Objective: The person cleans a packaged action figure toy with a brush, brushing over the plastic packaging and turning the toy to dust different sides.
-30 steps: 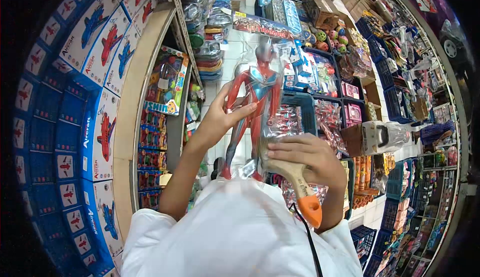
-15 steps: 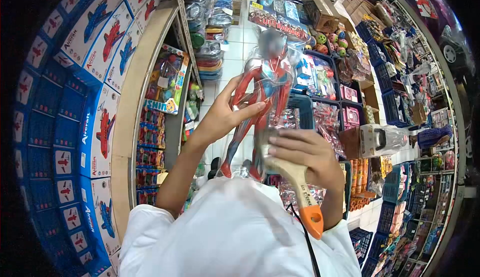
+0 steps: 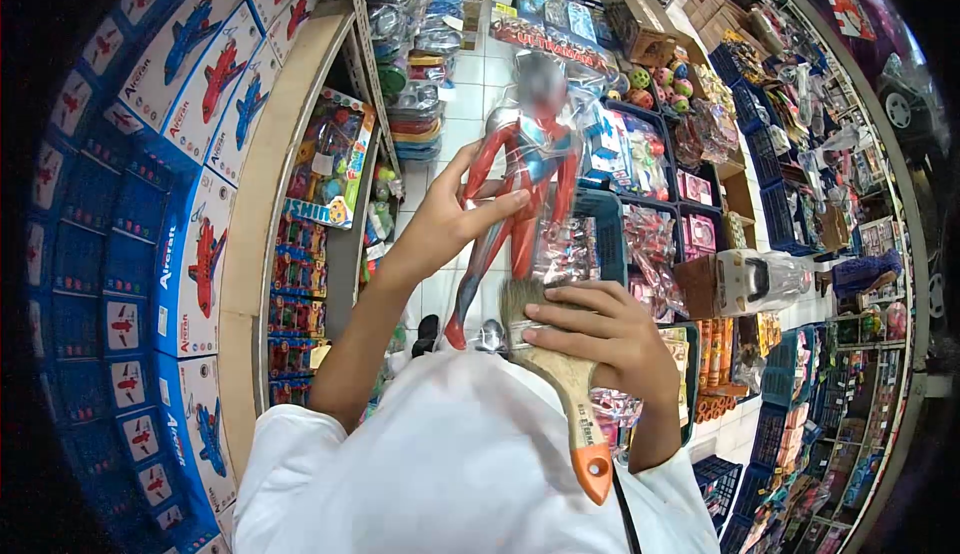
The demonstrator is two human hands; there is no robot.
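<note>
A red and blue toy figure (image 3: 535,159) in a clear plastic bag stands upright in front of my chest, under a header card (image 3: 550,44) reading "ULTRAMAN". My left hand (image 3: 455,216) grips it at the waist and arm on the left side, thumb across the front. In my right hand (image 3: 600,329) is a wide paint brush (image 3: 555,364) with a wooden handle and an orange end pointing down. The fingers lie over the brush near its metal band, and its bristles rest over the figure's lower leg on the right, which they partly hide.
Boxed toy aircraft (image 3: 205,254) line a shelf on the left. Beside it hang bagged toys (image 3: 335,159). Crates of packaged toys (image 3: 640,149) and a cardboard box (image 3: 635,19) stand on the right. White floor tiles (image 3: 465,104) show beyond the figure.
Over the last second the figure has shifted slightly right in view. The brush has moved down and left across the figure's leg, its handle turning more upright. Both hands keep their hold.
</note>
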